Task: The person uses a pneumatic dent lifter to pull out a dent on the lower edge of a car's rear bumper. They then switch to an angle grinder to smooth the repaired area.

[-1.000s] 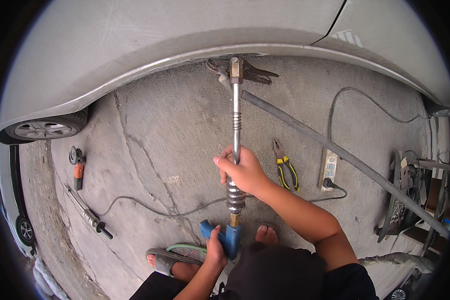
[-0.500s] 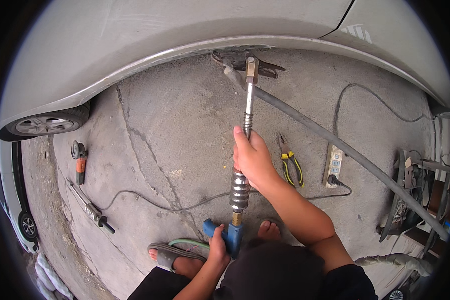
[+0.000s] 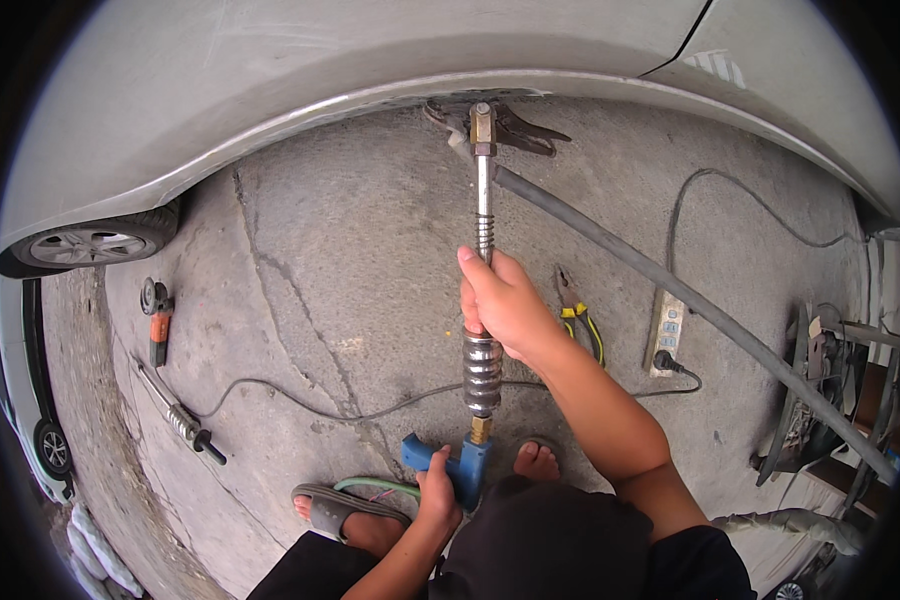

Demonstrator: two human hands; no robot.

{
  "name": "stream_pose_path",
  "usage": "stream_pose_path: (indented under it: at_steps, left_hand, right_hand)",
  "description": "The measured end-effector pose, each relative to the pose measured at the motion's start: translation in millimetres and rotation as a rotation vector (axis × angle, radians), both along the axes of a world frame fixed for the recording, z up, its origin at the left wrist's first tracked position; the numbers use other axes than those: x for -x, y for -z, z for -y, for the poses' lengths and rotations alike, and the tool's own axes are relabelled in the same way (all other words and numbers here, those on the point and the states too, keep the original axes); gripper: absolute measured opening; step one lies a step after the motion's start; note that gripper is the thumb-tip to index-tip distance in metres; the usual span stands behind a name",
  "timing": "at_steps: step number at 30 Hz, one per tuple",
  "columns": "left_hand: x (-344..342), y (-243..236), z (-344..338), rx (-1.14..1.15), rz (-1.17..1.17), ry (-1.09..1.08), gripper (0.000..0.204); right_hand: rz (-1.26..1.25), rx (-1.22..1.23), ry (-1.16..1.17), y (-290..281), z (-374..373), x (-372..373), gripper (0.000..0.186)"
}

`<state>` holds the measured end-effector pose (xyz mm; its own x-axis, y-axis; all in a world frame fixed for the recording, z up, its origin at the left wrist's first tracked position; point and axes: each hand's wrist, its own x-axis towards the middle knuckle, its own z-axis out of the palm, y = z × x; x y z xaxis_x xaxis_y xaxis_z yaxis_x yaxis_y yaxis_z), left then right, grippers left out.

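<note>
My right hand (image 3: 500, 305) is wrapped round the chrome shaft (image 3: 485, 185) of a long puller-like tool, just above its ridged sliding weight (image 3: 482, 372). My left hand (image 3: 436, 492) grips the blue handle (image 3: 470, 462) at the tool's lower end, where a green hose leads off. The far end carries a brass-coloured fitting (image 3: 483, 128), which lies at a dark clamp (image 3: 530, 137) by the car's lower sill (image 3: 390, 88); whether it is attached I cannot tell. A long grey bar (image 3: 650, 270) runs diagonally from near the clamp to the lower right.
Yellow-black pliers (image 3: 580, 315), a power strip (image 3: 670, 325) with a cable (image 3: 330, 415), an orange grinder (image 3: 157, 330) and another metal tool (image 3: 180, 420) lie on the concrete. A car wheel (image 3: 85, 240) is at left; metal clutter (image 3: 810, 390) stands at right.
My right hand has moved higher along the shaft since a second ago. The tool's far end swung right, then back left. The whole view has shifted slightly upward.
</note>
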<state>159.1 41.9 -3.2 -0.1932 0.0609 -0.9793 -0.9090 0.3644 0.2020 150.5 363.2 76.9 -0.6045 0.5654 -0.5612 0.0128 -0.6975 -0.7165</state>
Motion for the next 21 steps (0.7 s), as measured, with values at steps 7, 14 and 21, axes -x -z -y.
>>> stream_pose_path:
  at_steps: [7,14,21]
  left_hand:
    - [3.2,-5.7,-6.3,0.053,-0.015,0.043,0.064]
    - [7.3,-5.7,-12.8,-0.037,-0.039,0.089,0.067]
    - [7.4,-1.1,-10.0,-0.032,-0.016,0.074,0.068]
  right_hand:
    - [-0.002,0.004,0.074,2.2,-0.8,-5.7,0.037]
    - [0.002,-0.011,0.099,0.5,-9.4,-14.6,0.036]
    - [-0.012,-0.019,0.089,0.0,-10.2,-15.7,0.036]
